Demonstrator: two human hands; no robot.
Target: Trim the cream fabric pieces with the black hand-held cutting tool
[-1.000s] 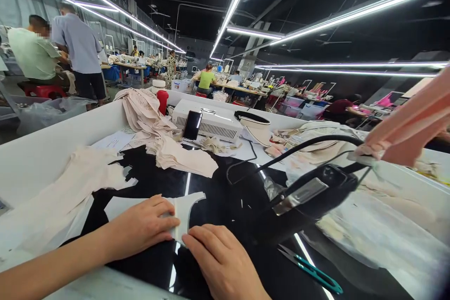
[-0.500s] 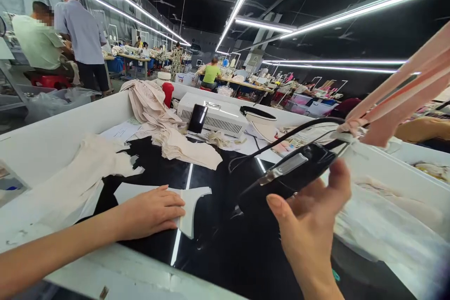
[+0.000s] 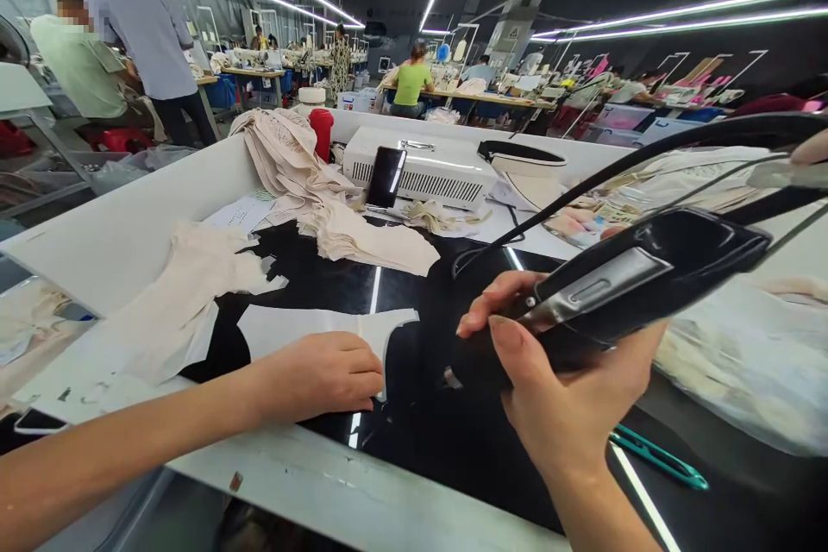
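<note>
A flat white cut piece (image 3: 278,329) with a curved right end lies on the glossy black work surface. My left hand (image 3: 329,375) rests on it from above. The fingers are together and bent down near its curved end, with the fingertips partly hidden. In my right hand (image 3: 556,388) is a black corded hand tool (image 3: 647,276) with a metal strip along its side, raised above the black surface. My thumb lies on the near side, and fingers show behind the tool. Its front end is dark and hard to make out.
Stacked beige cut fabric (image 3: 368,237) lies behind, with more pale pieces (image 3: 187,276) at left. A phone (image 3: 386,177) leans on a white vented box (image 3: 446,177). At right are a teal slim tool (image 3: 660,455) and a filled plastic bag (image 3: 743,362). Other people sit and stand beyond.
My right hand has a fuller hold on the black tool, which looks nearer and farther right. My left fingers are more bent on the white piece. The view has shifted, showing the teal tool.
</note>
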